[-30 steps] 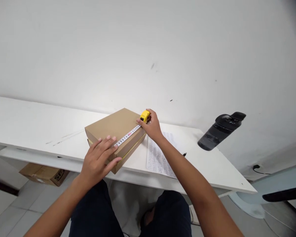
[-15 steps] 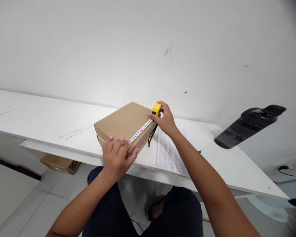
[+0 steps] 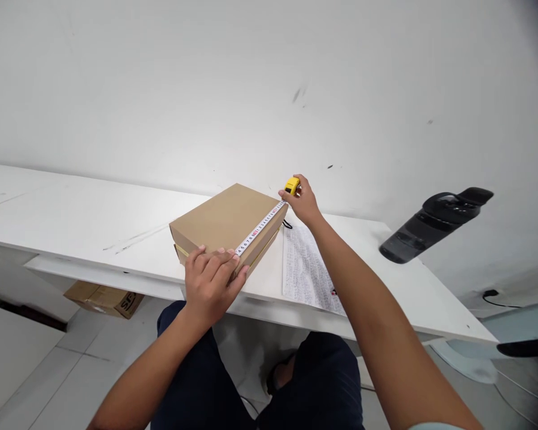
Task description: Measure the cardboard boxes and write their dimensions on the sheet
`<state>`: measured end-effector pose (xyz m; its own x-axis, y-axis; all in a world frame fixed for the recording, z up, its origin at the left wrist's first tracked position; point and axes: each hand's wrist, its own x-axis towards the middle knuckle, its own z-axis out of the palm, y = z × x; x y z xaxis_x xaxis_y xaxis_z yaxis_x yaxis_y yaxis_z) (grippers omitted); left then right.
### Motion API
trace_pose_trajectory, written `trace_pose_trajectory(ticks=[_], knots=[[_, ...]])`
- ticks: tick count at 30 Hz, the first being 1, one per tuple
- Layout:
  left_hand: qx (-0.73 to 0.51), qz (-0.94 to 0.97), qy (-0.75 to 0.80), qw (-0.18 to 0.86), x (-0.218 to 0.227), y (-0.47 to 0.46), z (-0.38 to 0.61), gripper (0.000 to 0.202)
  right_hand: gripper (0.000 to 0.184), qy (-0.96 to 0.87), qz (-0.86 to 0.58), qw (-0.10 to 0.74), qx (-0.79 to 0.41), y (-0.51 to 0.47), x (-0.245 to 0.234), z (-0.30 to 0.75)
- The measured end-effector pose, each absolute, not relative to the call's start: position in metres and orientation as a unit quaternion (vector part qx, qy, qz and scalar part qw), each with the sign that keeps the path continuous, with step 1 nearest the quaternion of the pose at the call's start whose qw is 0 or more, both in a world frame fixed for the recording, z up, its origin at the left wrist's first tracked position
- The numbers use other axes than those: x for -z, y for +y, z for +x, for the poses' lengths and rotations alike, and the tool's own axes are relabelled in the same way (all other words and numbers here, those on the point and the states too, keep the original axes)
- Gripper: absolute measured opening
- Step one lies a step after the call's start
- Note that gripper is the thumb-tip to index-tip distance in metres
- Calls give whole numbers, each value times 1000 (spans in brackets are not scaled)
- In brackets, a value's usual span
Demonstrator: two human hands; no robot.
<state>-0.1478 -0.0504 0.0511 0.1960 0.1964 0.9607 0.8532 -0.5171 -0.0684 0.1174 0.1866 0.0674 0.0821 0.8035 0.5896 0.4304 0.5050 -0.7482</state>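
Note:
A brown cardboard box [image 3: 222,218] rests on the white table. Along the right edge of its top lies the white printed blade [image 3: 260,227] of a tape measure. My left hand [image 3: 210,283] is closed over the box's near corner, its fingers pressing the blade's end against the top and the thumb along the side; the tip itself is hidden. Just past the far right corner, my right hand [image 3: 305,204] grips the yellow tape measure case [image 3: 291,185] between thumb and fingers. A black wrist strap [image 3: 287,224] hangs below it.
A handwritten sheet [image 3: 302,263] lies right of the box, partly under my right forearm. Farther right stands a dark bottle [image 3: 424,230], near the wall. A taped carton [image 3: 103,297] sits below the white table [image 3: 94,209] at left.
My right hand has moved away from me, to beyond the box's far corner, drawing out more blade. My left hand stays at the near corner. The view has shifted slightly.

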Motion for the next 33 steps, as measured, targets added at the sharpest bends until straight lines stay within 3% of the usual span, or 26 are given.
trace_pose_trajectory(ticks=[7,12,16,19,22,26,30,33], knots=[[516,-695,-382,324,-50,-53,-147,23,71,-620,-496,575,-196,170,-70,110],[525,-685,-391,321,-48,-53,-144,20,69,-637,-536,542,-118,157,-88,111],[528,-681,-391,325,-45,-51,-147,24,80,-632,-518,572,-75,140,-106,126],[489,-712,-382,329,-48,-49,-159,40,86,-613,-508,606,-17,119,-117,145],[441,-761,-365,307,-59,-46,-176,69,81,-579,-514,630,55,93,-123,166],[380,-831,-344,218,-77,-38,-194,98,75,-516,-542,663,30,61,-118,182],[282,-870,-356,191,-84,-32,-200,65,68,-459,-591,662,-50,39,-100,180],[285,-863,-373,186,-86,-27,-198,49,63,-442,-618,646,-77,33,-85,172]])
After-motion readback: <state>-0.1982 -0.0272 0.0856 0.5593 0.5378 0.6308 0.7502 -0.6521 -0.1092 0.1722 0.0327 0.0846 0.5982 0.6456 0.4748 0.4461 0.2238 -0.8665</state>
